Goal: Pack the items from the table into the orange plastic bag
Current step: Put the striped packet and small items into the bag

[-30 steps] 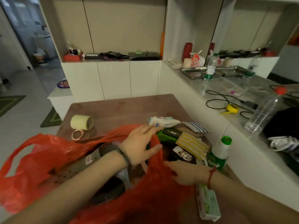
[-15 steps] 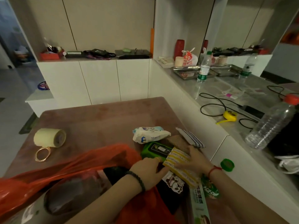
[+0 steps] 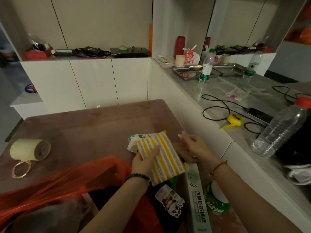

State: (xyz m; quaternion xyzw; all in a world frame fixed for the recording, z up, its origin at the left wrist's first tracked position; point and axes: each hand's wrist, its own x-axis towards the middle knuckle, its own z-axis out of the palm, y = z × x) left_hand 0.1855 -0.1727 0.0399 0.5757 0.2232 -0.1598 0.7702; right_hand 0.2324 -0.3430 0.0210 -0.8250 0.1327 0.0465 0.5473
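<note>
Up off the pile since the last frame: pack (image 3: 159, 155) now clamped in the left grip (image 3: 143, 163). Desk (image 3: 84, 128) carries the bag (image 3: 67, 179), slack, at near left. Pack hovers just beyond its mouth, over a white packet (image 3: 134, 140). Likely light, flat, bendy, slick; pinch an edge. Right grip (image 3: 195, 147) beside it, curled; can't tell if holding.

In view are one orange bag (image 3: 67, 179), two tape rolls, a wide roll (image 3: 30, 149) and a thin ring (image 3: 21, 169), one striped pack (image 3: 168, 162) and one long box (image 3: 196, 195). Two hands show, the left hand (image 3: 144, 163) and the right hand (image 3: 195, 147).
</note>
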